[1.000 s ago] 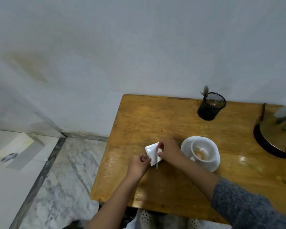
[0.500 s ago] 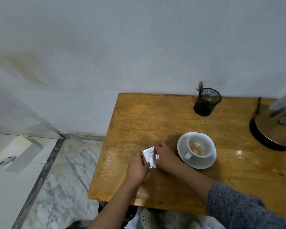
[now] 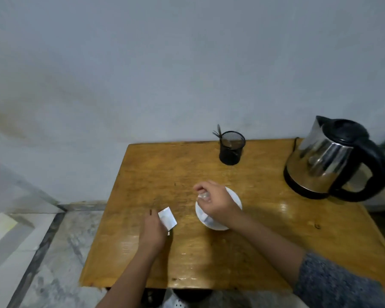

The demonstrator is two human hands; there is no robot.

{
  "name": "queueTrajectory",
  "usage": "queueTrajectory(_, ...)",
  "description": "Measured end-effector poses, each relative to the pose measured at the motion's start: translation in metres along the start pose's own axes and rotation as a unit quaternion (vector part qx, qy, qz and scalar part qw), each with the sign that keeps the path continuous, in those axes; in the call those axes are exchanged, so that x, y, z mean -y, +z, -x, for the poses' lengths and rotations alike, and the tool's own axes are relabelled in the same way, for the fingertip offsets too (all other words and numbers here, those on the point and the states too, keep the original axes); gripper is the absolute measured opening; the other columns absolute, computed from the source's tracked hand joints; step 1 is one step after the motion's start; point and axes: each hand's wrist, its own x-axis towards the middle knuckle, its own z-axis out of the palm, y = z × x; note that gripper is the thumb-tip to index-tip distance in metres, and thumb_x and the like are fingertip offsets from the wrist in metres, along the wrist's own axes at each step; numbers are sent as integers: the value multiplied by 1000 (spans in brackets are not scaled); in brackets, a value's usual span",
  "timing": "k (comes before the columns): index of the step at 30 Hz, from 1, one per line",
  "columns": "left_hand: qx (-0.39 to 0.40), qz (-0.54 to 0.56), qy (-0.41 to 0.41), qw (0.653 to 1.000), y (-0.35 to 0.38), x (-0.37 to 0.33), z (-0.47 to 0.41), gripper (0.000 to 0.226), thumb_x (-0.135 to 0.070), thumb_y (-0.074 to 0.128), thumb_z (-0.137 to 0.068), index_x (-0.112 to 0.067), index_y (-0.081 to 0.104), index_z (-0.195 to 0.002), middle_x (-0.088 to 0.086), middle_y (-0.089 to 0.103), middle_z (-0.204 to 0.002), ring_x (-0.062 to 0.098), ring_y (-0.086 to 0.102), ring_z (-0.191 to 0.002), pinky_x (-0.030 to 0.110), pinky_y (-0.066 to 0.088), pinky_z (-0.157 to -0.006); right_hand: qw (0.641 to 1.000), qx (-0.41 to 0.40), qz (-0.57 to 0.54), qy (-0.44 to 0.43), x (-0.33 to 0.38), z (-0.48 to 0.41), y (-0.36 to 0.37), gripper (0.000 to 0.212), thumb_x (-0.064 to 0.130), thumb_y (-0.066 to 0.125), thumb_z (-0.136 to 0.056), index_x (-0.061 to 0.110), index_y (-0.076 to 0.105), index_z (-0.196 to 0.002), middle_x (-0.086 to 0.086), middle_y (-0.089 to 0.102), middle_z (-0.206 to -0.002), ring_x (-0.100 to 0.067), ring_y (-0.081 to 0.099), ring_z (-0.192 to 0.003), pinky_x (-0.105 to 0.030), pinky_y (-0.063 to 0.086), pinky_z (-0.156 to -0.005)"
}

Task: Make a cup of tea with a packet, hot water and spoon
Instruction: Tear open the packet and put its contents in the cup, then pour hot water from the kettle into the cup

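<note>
1. A white paper packet (image 3: pixel 167 218) is pinched at its lower left edge by the left hand (image 3: pixel 154 230), just above the wooden table (image 3: pixel 209 258).
2. The right hand (image 3: pixel 216 202) is held over the white saucer (image 3: pixel 233 197), fingers curled around a small whitish item (image 3: pixel 202 195); what that item is cannot be told because of blur.
3. The cup is hidden beneath the right hand.
4. A black mesh holder (image 3: pixel 231 147) is seen at the table's far edge, with utensil handles (image 3: pixel 217 132) rising from it.
5. A steel electric kettle (image 3: pixel 333 161) with a black handle is stood at the far right, well apart from the saucer.
6. The right forearm is covered by a grey sleeve (image 3: pixel 333 283).
</note>
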Motion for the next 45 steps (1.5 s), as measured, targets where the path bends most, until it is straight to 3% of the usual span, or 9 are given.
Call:
queueTrajectory(4, -60, 103, 102, 988, 15, -45, 21, 16, -8, 45, -91, -7, 57, -102, 6, 57, -98, 23, 53, -95, 26, 31, -82, 982, -185, -45, -17, -14, 19, -96, 23, 1, 56, -88, 6, 63, -109, 2, 55, -105, -2, 55, -90, -1, 44, -71)
queueTrajectory(9, -42, 199, 154, 967, 48, -78, 46, 16, -15, 36, -97, -19, 51, -93, 3, 59, -91, 21, 54, -89, 30, 37, -73, 899, -438, 3, 10, -57, 64, -206, 19, 6, 53, -92, 8, 61, -109, -4, 54, -110, 5, 49, -76, -1, 43, -72)
queueTrajectory(14, -57, 220, 137, 964, 73, -89, 53, 29, -23, 35, -98, -11, 53, -117, 0, 56, -108, 19, 52, -102, 34, 38, -84, 799, -596, -13, 79, -103, 89, -253, 21, 10, 48, -92, 6, 57, -111, -16, 52, -121, -16, 51, -107, 1, 37, -79)
queueTrajectory(17, -64, 209, 175, 960, 84, -95, 61, 33, -28, 31, -98, -15, 52, -121, -3, 58, -111, 14, 52, -100, 34, 40, -83, 784, -586, -112, 169, -123, 93, -256, 27, 18, 42, -97, 5, 53, -119, -12, 52, -124, -15, 49, -107, 6, 35, -69)
queueTrajectory(20, -80, 221, 164, 958, 92, -104, 64, 27, -20, 33, -98, -13, 53, -115, 2, 58, -105, 19, 52, -96, 33, 37, -79, 771, -552, -233, 214, -132, 90, -254, 38, 33, 34, -100, 8, 58, -118, -4, 60, -106, -10, 58, -93, -12, 41, -71)
queueTrajectory(24, -79, 202, 133, 967, 93, -104, 62, 23, -16, 36, -97, -9, 52, -112, 3, 56, -103, 21, 52, -94, 34, 37, -78, 763, -529, -296, 224, -139, 91, -253, 41, 41, 35, -99, 19, 57, -73, 2, 57, -62, -5, 52, -47, -16, 44, -49)
queueTrajectory(32, -16, 156, 122, 980, 80, -89, 51, 22, -20, 41, -96, -10, 56, -109, 7, 64, -99, 24, 58, -93, 32, 40, -70, 717, -544, -344, 267, -141, 84, -246, 36, 25, 35, -95, 19, 48, -62, 1, 49, -56, -11, 44, -47, -24, 37, -50)
queueTrajectory(36, 32, 166, 111, 979, 69, -93, 44, 25, -20, 43, -96, -10, 54, -116, 7, 61, -106, 23, 56, -98, 32, 40, -77, 698, -568, -337, 276, -133, 81, -248, 37, 28, 38, -93, 19, 48, -59, 2, 50, -54, -10, 44, -45, -24, 35, -48)
queueTrajectory(45, 71, 185, 119, 973, 56, -96, 41, 14, -17, 42, -96, -21, 50, -107, 4, 58, -104, 19, 54, -97, 27, 37, -72, 711, -609, -272, 223, -90, 70, -266, 39, 25, 38, -89, 18, 46, -51, -2, 50, -49, -13, 44, -38, -31, 37, -46)
